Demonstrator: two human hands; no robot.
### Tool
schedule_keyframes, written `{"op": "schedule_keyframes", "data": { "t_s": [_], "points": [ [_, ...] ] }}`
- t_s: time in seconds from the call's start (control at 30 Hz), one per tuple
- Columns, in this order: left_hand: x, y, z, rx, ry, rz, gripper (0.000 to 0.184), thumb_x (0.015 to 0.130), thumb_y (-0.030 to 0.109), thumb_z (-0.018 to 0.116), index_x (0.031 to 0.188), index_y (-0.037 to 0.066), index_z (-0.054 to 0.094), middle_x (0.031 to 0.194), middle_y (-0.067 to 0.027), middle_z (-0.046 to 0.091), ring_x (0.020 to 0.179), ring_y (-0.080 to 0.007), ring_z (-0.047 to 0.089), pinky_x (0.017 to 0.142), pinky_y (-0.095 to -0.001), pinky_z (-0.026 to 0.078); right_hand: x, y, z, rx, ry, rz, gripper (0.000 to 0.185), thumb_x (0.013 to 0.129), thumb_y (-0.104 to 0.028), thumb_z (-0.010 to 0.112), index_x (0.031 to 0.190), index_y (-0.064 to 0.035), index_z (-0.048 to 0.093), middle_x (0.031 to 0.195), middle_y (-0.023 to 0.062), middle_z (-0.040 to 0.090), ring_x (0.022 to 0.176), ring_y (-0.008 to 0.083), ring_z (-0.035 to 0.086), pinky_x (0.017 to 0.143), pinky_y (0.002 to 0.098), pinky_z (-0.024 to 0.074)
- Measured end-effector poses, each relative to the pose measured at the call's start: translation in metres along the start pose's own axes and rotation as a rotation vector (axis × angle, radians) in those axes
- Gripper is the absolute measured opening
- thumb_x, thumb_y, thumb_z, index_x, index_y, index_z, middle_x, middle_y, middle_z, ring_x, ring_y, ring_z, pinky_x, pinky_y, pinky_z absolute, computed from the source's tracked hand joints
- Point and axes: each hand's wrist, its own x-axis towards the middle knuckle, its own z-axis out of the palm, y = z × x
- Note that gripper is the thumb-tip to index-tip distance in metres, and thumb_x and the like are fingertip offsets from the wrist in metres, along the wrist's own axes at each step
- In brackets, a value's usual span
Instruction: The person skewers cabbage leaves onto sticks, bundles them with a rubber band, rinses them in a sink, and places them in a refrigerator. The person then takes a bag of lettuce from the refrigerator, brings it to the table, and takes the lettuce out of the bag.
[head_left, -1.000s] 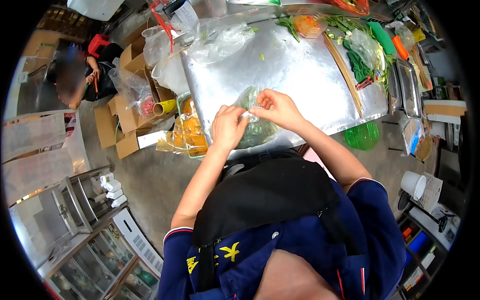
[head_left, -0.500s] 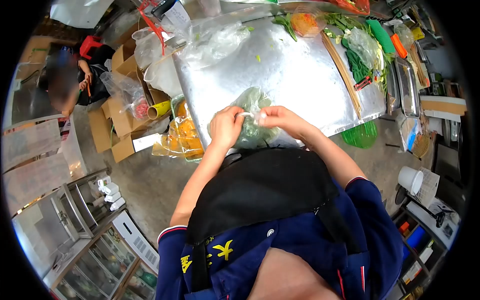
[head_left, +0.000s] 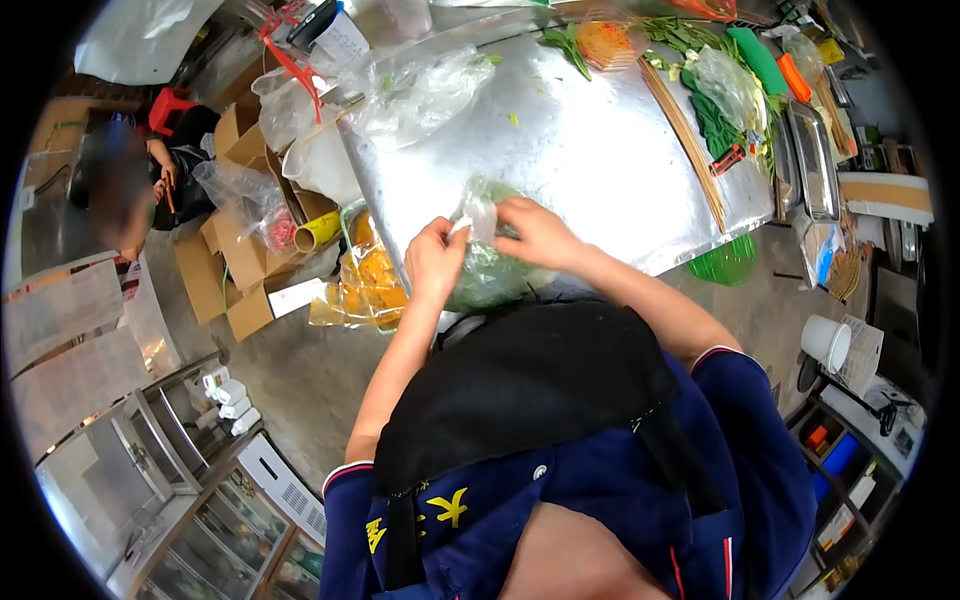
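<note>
A clear plastic bag (head_left: pixel 490 278) with green contents rests at the near edge of the metal table (head_left: pixel 590 160), close against my body. My left hand (head_left: pixel 436 262) pinches the gathered upper part of the bag on its left side. On the other side my right hand (head_left: pixel 540 236) lies against the bag's neck, thumb and fingers apart with whitish plastic beside them. The fingertips partly overlap the plastic. What the green contents are cannot be made out through the bag.
Crumpled clear bags (head_left: pixel 415 95) lie at the table's far left. Wooden sticks (head_left: pixel 685 140), leafy greens (head_left: pixel 690 40) and a red-handled tool (head_left: pixel 727 160) are at the right. Cardboard boxes (head_left: pixel 240 255) and a bag of orange items (head_left: pixel 365 280) stand left. A seated person (head_left: pixel 165 170) is beyond.
My hands have moved apart from the pinch at the bag's neck. The right thumb and fingers have spread, and the bag's top now stands up between the hands.
</note>
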Motion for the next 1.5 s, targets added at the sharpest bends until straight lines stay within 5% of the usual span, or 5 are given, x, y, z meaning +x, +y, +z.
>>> {"op": "schedule_keyframes", "data": {
  "t_s": [0.4, 0.6, 0.93, 1.13, 1.5],
  "points": [
    [-0.010, -0.068, -0.047, -1.047, 0.503, -0.221, 0.018, 0.088, 0.016, 0.048, 0.095, 0.003, 0.058, 0.085, -0.0054, 0.061, 0.072, -0.0127, 0.056, 0.064, -0.0241, 0.046, -0.019, 0.031, -0.034, 0.342, 0.551, 0.419, 0.017, 0.080, -0.004, 0.055, 0.097, -0.0043, 0.053, 0.092, 0.0043, 0.056, 0.082, 0.0141, 0.055, 0.068, 0.0261, 0.0437],
    [-0.027, -0.012, -0.057, -1.055, 0.193, -0.116, 0.029, 0.091, 0.028, 0.048, 0.076, 0.004, 0.055, 0.069, -0.0015, 0.055, 0.062, -0.0076, 0.050, 0.056, -0.0225, 0.039, 0.027, -0.093, -0.015, 0.211, -0.038, -0.329, 0.018, 0.081, -0.007, 0.049, 0.097, -0.0047, 0.053, 0.090, 0.0140, 0.059, 0.085, 0.0277, 0.058, 0.073, 0.0363, 0.0465],
    [-0.061, -0.039, -0.040, -1.380, 0.288, -0.308, 0.028, 0.093, 0.028, 0.044, 0.087, 0.004, 0.055, 0.082, -0.0056, 0.057, 0.076, -0.0144, 0.052, 0.067, -0.0278, 0.042, -0.011, -0.040, -0.035, -0.269, -0.878, 0.164, 0.039, 0.082, -0.029, 0.051, 0.106, 0.0019, 0.051, 0.095, 0.0230, 0.058, 0.090, 0.0375, 0.056, 0.075, 0.0435, 0.0465],
    [-0.058, -0.050, -0.038, -1.773, 0.081, -0.530, 0.021, 0.092, 0.029, 0.047, 0.084, 0.011, 0.050, 0.073, -0.0005, 0.051, 0.069, -0.0136, 0.049, 0.064, -0.0281, 0.041, -0.001, 0.009, -0.019, -0.282, -0.029, 0.352, 0.050, 0.075, -0.020, 0.062, 0.115, 0.0051, 0.047, 0.104, 0.0230, 0.056, 0.080, 0.0308, 0.062, 0.075, 0.0380, 0.0478],
    [-0.045, -0.056, -0.056, -1.723, 0.073, -0.484, 0.029, 0.088, 0.039, 0.052, 0.095, 0.011, 0.052, 0.076, 0.0017, 0.050, 0.068, -0.0120, 0.048, 0.061, -0.0270, 0.040, 0.053, -0.010, 0.043, -0.403, -0.245, 0.101, 0.063, 0.065, -0.012, 0.070, 0.122, -0.0110, 0.043, 0.121, 0.0130, 0.050, 0.109, 0.0299, 0.050, 0.089, 0.0359, 0.0424]
  ]
}}
